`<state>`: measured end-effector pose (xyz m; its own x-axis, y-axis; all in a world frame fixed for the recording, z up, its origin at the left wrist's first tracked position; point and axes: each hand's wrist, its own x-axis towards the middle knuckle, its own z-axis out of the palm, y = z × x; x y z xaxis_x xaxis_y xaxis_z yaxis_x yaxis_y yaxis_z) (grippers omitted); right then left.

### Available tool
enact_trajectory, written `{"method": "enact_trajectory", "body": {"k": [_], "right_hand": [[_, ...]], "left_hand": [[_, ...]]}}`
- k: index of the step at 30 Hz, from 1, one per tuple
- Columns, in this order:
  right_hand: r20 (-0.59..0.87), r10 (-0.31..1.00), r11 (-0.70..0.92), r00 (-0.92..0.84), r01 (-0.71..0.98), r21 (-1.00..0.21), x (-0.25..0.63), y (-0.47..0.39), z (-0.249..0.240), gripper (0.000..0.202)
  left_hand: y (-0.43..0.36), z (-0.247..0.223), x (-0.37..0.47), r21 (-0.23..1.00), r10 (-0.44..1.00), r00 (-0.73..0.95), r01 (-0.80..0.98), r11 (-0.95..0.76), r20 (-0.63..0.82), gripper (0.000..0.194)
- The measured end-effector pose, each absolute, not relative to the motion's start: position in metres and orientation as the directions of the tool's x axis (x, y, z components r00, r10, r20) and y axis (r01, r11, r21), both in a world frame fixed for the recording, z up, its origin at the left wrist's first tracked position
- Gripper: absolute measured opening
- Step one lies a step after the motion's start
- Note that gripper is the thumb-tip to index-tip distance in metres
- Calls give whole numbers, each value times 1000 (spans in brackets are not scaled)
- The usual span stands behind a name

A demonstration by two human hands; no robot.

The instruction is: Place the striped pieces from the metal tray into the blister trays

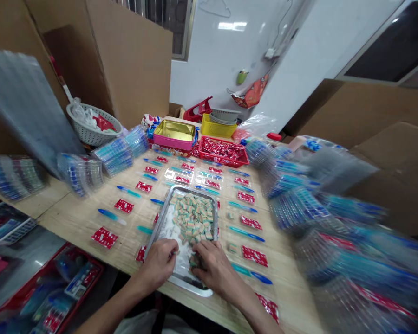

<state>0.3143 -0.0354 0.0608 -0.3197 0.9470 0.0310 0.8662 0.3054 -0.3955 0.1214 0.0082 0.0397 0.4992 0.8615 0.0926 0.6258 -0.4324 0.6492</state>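
Wooden table [73,215] with metal tray [170,205] of small layered blocks [191,213].

The person's left hand [162,260] and right hand [211,262] are bare, with the fingers, knuckles and backs uncovered. Both forearms [230,287] are bare as well, narrow at the wrist and widening gradually as they run to the picture's bottom edge. Low in the middle, a small area of pale grey cloth [137,324] appears, soft and slightly blurred (only a sliver of it fits in view). A narrow dark strip [159,320] crosses the pale area, its material too unclear to tell. Darker cloth [195,321], close to black, shows beside it.
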Motion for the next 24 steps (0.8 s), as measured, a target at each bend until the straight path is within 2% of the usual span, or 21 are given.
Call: {"method": "enact_trajectory", "body": {"k": [9,18,24], "right_hand": [[48,941,333,-334,896,-295,309,-43,60,22],[62,925,376,-374,884,-279,312,-47,56,16],[85,928,371,-362,888,-273,310,-47,53,19]], "left_hand": [[7,40,125,645,858,508,631,-431,76,17],[6,40,125,647,859,506,631,-428,74,17],[6,38,127,644,859,507,635,-426,69,17]]}}
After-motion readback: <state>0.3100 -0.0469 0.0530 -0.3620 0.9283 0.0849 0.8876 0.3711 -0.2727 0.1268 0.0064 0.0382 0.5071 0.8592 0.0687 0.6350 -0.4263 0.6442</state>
